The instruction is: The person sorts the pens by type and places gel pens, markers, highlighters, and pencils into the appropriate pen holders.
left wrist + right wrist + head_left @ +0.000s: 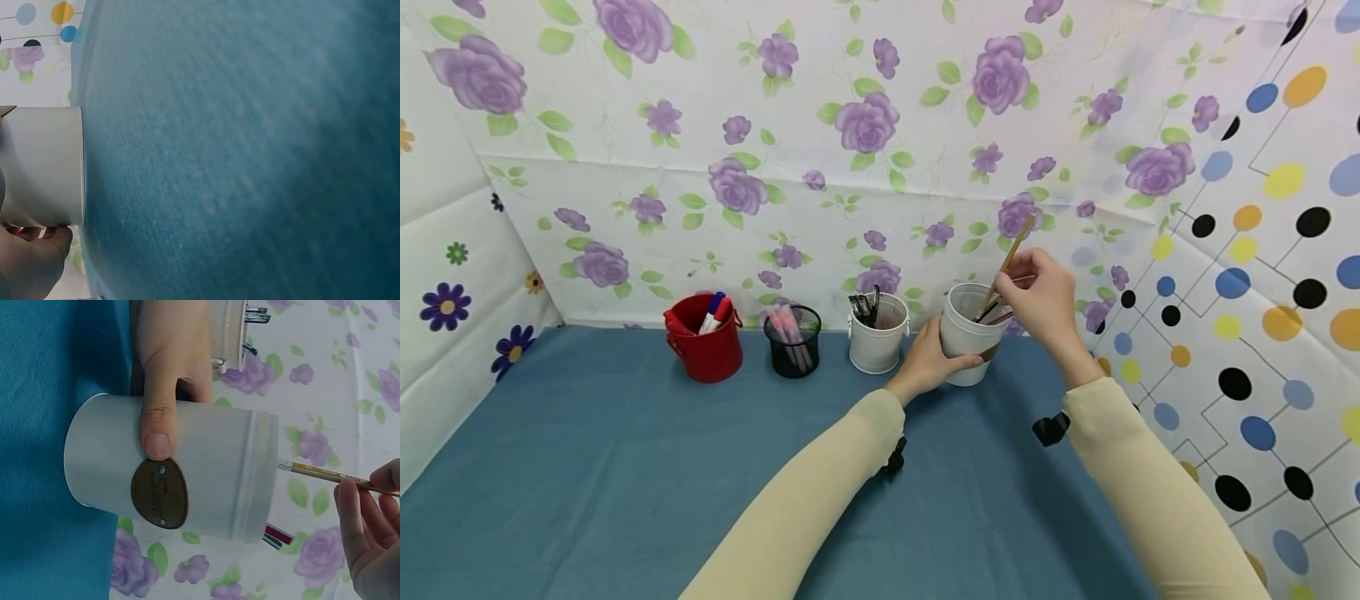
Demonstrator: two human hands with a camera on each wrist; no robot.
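Note:
A tall white bucket [967, 337] with a brown oval label [159, 492] stands at the right end of a row of holders, tilted slightly. My left hand [929, 360] grips its side, thumb across the front beside the label and fingers behind. Above the rim, my right hand [1042, 293] pinches a yellow pencil [319, 472] between thumb and fingers. The pencil slants, its silver-banded end at the bucket's mouth. Dark and reddish sticks [278, 535] poke out of the same bucket. In the left wrist view, the bucket's smooth wall [47, 165] meets the blue cloth.
Left of the bucket stand a smaller white pail [877, 343] with black pens, a black mesh cup [795, 354] with pink pens and a red bucket [709, 354] with markers. Blue cloth [625, 475] covers the table. Patterned sheets [820, 100] hang behind and at both sides.

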